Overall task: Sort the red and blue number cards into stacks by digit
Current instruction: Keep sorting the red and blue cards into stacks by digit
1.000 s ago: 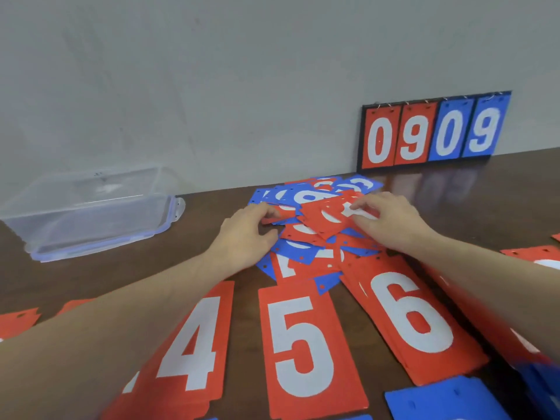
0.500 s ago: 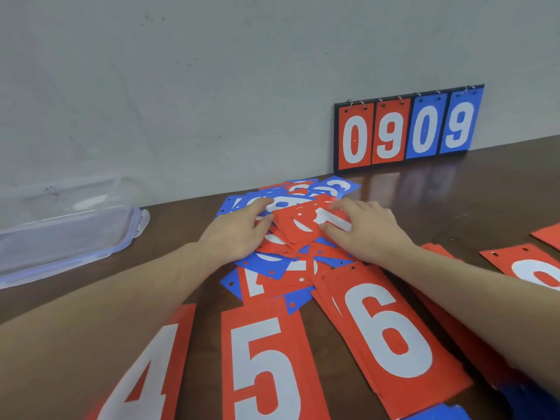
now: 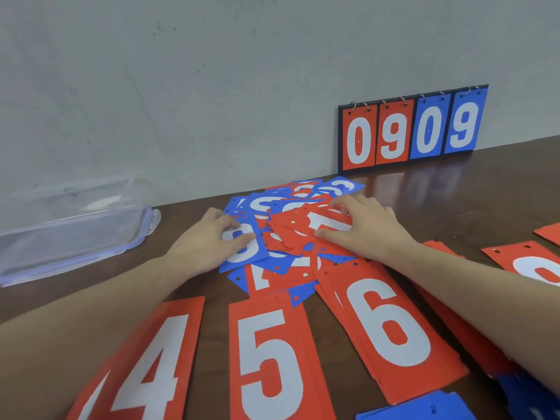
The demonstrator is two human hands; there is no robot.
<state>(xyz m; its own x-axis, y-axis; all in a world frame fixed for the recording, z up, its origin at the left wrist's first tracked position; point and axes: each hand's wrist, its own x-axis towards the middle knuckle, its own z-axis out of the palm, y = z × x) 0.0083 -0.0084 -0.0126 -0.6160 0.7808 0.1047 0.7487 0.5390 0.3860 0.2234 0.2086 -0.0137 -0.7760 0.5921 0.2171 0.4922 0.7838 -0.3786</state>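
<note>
Seen from above and behind two bare forearms reaching across a dark brown table [image 3: 500, 189]. At the centre, against a grey wall, an unsorted pile of red and blue number cards [image 3: 291, 225], overlapping at all angles. Left hand [image 3: 209, 244] flat on a blue card [image 3: 245, 247] at the pile's left edge, fingers straight and pressing down, grip released; digit partly covered, possibly a 9, not sure. Right hand [image 3: 363, 228] over a red card [image 3: 318, 228] on top of the pile, fingers bent onto its surface; whether pinching or only pressing cannot be told.

Nearer the viewer, sorted red stacks laid face up in a row: a 4 stack [image 3: 151, 365], a 5 stack [image 3: 269, 359], a 6 stack [image 3: 391, 325]. More red cards at the far right edge, a blue card [image 3: 418, 407] at the bottom edge.

Off to the left, a clear plastic lid [image 3: 69, 237]. Leaning on the wall, a small flip scoreboard [image 3: 412, 131] reading 0909.

Step in hand, by judgement: spreading the pile to pick out the next card. Next move calls for reading one digit clearly, sliding that card free without dragging neighbours, and carrying it to the matching stack.
</note>
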